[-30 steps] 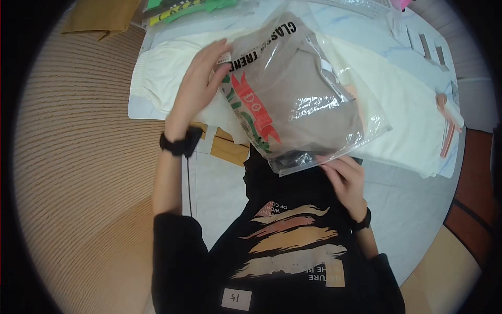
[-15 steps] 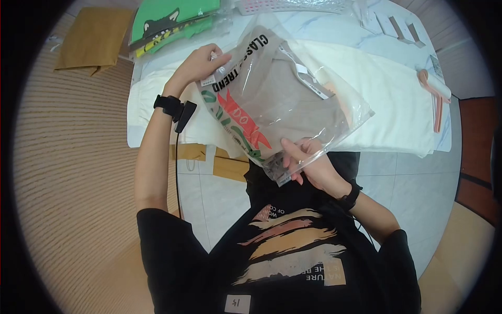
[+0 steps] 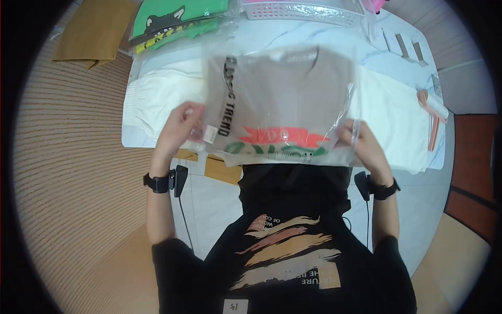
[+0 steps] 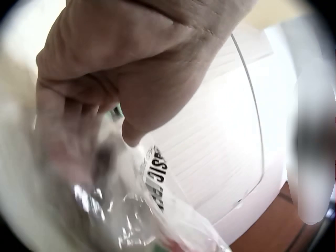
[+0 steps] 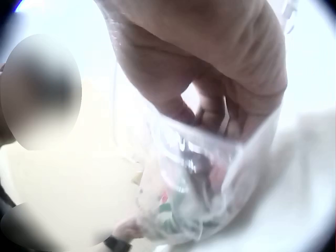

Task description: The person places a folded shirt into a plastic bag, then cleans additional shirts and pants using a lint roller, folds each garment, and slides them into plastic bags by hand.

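Observation:
A clear plastic bag [image 3: 215, 94] with black lettering holds a folded grey-brown shirt [image 3: 293, 86] with a red and green print. It is held up close over white trousers [image 3: 392, 120] laid across the table. My left hand [image 3: 180, 128] grips the bag's left edge beside a small white label; in the left wrist view the fingers [image 4: 68, 126] curl into crinkled plastic. At the right side, my right hand [image 3: 366, 149] pinches the bag near its edge. The right wrist view shows its fingertips partly behind the bag's clear film [image 5: 210, 152].
Green and yellow garments in clear bags [image 3: 178, 23] lie at the back left, beside a brown paper package [image 3: 94, 31]. A white perforated basket [image 3: 303, 11] stands at the back. A pink-and-white roll-like item [image 3: 433, 107] sits at the table's right edge.
The bag has turned from a slant to nearly square in front of me. My left hand has moved down along its left edge, and my right hand from its lower corner to its right side.

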